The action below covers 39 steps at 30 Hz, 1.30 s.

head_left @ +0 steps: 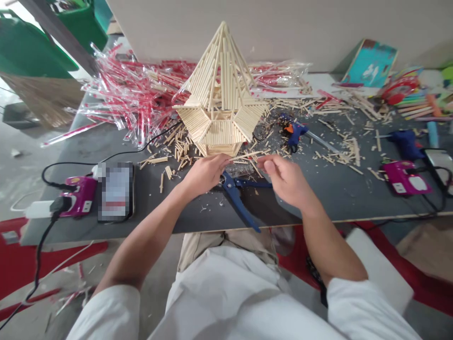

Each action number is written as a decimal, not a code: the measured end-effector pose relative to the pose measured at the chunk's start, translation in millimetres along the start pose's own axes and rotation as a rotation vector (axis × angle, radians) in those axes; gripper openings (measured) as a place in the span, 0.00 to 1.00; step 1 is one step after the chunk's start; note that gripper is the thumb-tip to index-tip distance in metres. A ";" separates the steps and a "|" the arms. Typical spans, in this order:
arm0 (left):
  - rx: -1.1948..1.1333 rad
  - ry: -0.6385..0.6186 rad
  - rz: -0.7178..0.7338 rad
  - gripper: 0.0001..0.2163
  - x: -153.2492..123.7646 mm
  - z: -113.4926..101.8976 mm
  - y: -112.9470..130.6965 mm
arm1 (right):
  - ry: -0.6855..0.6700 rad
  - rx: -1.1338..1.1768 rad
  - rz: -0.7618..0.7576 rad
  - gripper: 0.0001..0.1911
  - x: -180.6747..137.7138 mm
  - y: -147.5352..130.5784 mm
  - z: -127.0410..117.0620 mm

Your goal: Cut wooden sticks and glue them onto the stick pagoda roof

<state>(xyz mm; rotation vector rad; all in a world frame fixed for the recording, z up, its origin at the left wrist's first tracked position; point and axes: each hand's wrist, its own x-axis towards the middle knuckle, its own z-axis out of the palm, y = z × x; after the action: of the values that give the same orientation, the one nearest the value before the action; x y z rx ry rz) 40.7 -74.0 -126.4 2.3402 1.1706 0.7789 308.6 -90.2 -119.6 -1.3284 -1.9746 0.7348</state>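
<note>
Holding 1 stick [247, 155] w/ left hand [205, 174] & right hand [286, 182]; both grips clamped on it.

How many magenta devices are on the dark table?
2. The left magenta device sits beside the phone at the left end of the table; the right magenta device sits near its right end. More may hide under the clutter.

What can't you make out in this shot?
Head view:
Screen of the phone: blurred over.
Head of the blue cutter: hidden under the left hand.
Grip of the right hand on the thin stick: behind its fingers.
Back of the stick house: hidden by its front.
</note>
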 end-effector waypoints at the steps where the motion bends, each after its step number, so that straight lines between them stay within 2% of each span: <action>1: 0.006 -0.005 -0.002 0.11 -0.3 -0.3 0.6 | -0.032 -0.104 -0.010 0.21 -12.1 -3.7 2.0; 2: 0.010 -0.010 -0.003 0.11 -0.6 -0.4 1.3 | -0.090 -0.181 -0.023 0.24 -24.5 -7.8 5.4; 3: 0.013 -0.012 0.000 0.11 -0.9 -0.5 2.0 | -0.165 -0.233 -0.032 0.32 -36.3 -12.0 9.8; 5: 0.029 -0.007 0.004 0.10 -1.3 -0.1 3.6 | -0.294 -0.300 -0.042 0.53 -55.2 -20.0 19.8; 7: 0.066 0.005 0.002 0.10 -1.6 0.7 4.8 | -0.325 -0.359 -0.041 0.60 -65.5 -27.2 28.8; 13: 0.169 0.037 -0.045 0.13 -1.8 1.4 6.5 | -0.189 -0.673 -0.062 0.39 -68.1 -42.1 45.9; 19: 0.279 0.054 -0.046 0.13 -4.3 -2.0 11.7 | -0.124 -0.757 -0.052 0.30 -66.9 -28.8 49.1; 22: 0.326 0.057 -0.007 0.12 -5.1 -2.6 13.5 | -0.114 -0.644 -0.037 0.27 -67.3 -17.6 31.8; 28: 0.338 0.058 -0.004 0.11 -6.7 0.6 14.8 | -0.134 -0.269 0.155 0.18 -76.5 -18.2 -8.3; 34: 0.282 0.060 0.025 0.10 -7.9 3.1 19.7 | -0.171 0.018 0.252 0.21 -78.8 -42.2 -5.2; 39: 0.316 0.064 0.055 0.10 -8.2 4.8 19.9 | -0.158 0.110 0.328 0.20 -70.2 -51.4 0.4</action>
<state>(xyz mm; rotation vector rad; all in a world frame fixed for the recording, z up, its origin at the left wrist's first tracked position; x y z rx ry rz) 51.5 -92.4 -121.0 2.6296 1.3460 0.7376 298.5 -173.1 -95.6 -1.5875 -1.8234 1.1170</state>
